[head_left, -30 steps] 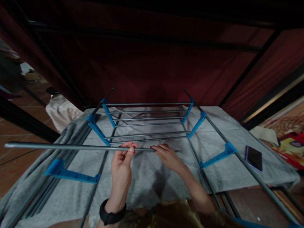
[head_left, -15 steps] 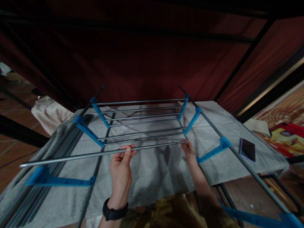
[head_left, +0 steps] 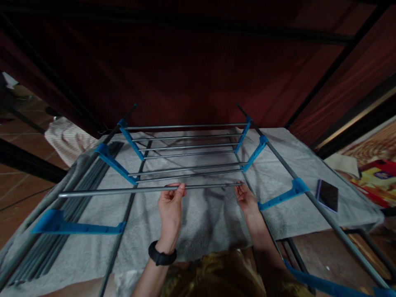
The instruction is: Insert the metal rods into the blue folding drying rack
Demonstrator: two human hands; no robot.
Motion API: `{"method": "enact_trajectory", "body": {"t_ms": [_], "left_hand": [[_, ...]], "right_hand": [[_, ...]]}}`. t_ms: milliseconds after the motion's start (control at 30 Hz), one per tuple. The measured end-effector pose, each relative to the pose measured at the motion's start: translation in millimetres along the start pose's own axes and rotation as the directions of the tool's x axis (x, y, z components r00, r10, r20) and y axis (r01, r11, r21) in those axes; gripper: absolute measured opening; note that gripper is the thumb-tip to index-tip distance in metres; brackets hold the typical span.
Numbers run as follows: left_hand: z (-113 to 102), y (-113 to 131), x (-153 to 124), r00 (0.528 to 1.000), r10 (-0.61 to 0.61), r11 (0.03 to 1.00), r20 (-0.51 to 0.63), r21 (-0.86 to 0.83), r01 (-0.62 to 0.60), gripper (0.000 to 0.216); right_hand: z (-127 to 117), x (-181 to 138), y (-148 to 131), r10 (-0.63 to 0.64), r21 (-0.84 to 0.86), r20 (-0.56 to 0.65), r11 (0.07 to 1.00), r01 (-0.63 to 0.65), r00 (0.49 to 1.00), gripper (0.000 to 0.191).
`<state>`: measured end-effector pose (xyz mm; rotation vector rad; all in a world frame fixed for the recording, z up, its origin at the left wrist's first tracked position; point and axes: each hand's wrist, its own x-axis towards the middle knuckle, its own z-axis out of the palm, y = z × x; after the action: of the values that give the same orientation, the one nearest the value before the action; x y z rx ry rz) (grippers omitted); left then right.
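Observation:
A loose grey metal tube (head_left: 123,190) lies level across the front of a rack frame, its left end sticking out past the rack's left side. My left hand (head_left: 171,201) pinches it near the middle, a black band on the wrist. At the tube's right end, my right hand (head_left: 244,196) has its fingers closed round the tip. Behind the tube, several crossbars (head_left: 192,146) span between blue plastic brackets (head_left: 254,154). The front left blue bracket (head_left: 77,227) and front right blue bracket (head_left: 283,196) have no bar between them.
Several spare grey tubes (head_left: 66,222) lie bundled at the left on a grey cloth-covered table (head_left: 198,231). To the right are a phone (head_left: 327,195) and a red and yellow package (head_left: 379,181). A dark red curtain (head_left: 185,74) hangs behind, with dark metal posts at both sides.
The tube has shifted rightward and become more level, its left end rising. My left hand has moved right and slightly up with it; my right hand stays at the right end.

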<state>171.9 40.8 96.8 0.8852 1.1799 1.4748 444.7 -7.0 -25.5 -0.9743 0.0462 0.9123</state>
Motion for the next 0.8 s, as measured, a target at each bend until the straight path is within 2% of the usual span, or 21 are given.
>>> {"method": "enact_trajectory", "body": {"t_ms": [167, 367, 667, 800], "left_hand": [[-2.8, -19.4, 4.7, 0.987, -0.159, 0.983, 0.000, -0.090, 0.158, 0.047], [-11.7, -41.4, 12.3, 0.946, -0.324, 0.933, 0.003, -0.165, 0.320, 0.037], [-20.1, -58.1, 16.1, 0.879, -0.477, 0.853, -0.013, -0.249, 0.459, 0.017], [-27.3, -60.8, 17.3, 0.856, -0.517, 0.825, -0.033, -0.286, 0.487, 0.016]], "right_hand": [[-0.8, 1.9, -10.3, -0.046, 0.031, -0.032, 0.998, 0.047, 0.998, 0.018], [6.7, -2.9, -17.1, -0.034, 0.006, -0.012, 0.999, 0.034, 0.999, 0.019], [17.7, -16.2, 6.3, 0.022, -0.102, 0.131, 0.995, -0.009, 0.991, 0.020], [18.3, -16.6, 15.5, 0.029, -0.121, 0.146, 0.993, -0.012, 0.989, 0.020]]}}
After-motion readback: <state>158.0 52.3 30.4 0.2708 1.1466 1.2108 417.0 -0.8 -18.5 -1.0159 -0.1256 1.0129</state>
